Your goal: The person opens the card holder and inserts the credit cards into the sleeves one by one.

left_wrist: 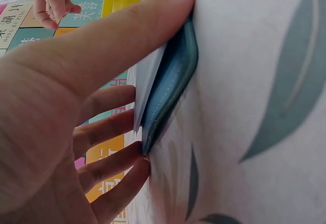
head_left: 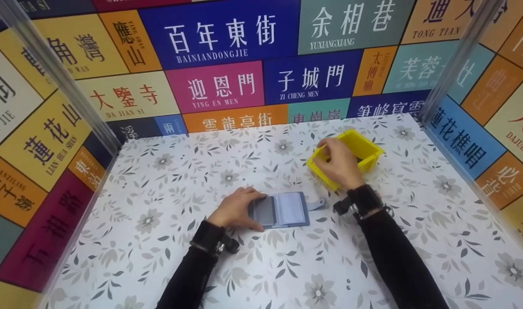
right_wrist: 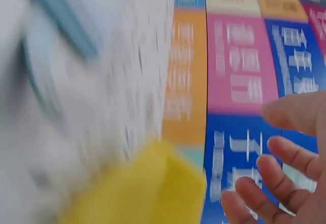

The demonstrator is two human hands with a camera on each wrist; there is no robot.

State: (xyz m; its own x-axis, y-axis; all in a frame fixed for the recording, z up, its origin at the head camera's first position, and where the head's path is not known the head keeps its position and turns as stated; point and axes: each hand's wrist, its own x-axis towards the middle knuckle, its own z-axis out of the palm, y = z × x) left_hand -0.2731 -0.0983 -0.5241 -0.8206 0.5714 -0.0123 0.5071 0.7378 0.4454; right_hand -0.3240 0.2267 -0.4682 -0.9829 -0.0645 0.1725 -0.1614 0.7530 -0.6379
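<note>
A blue card holder (head_left: 291, 209) lies opened flat on the table, showing clear sleeves, with its strap (head_left: 316, 204) extending to the right. My left hand (head_left: 239, 209) holds its left part between thumb and fingers. In the left wrist view the thumb (left_wrist: 127, 33) presses near one blue edge (left_wrist: 173, 79), and the fingertips are along the far side. My right hand (head_left: 339, 162) is over the near left part of a yellow box (head_left: 364, 146). In the right wrist view its fingers (right_wrist: 279, 170) are spread, loosely bent, with nothing between them.
The patterned white tabletop (head_left: 158, 257) is bounded at the back by a wall of coloured sign panels (head_left: 227, 34). Sign panels also line both sides, with clear corner strips (head_left: 450, 68). Dark contents (head_left: 162, 161) cannot be identified.
</note>
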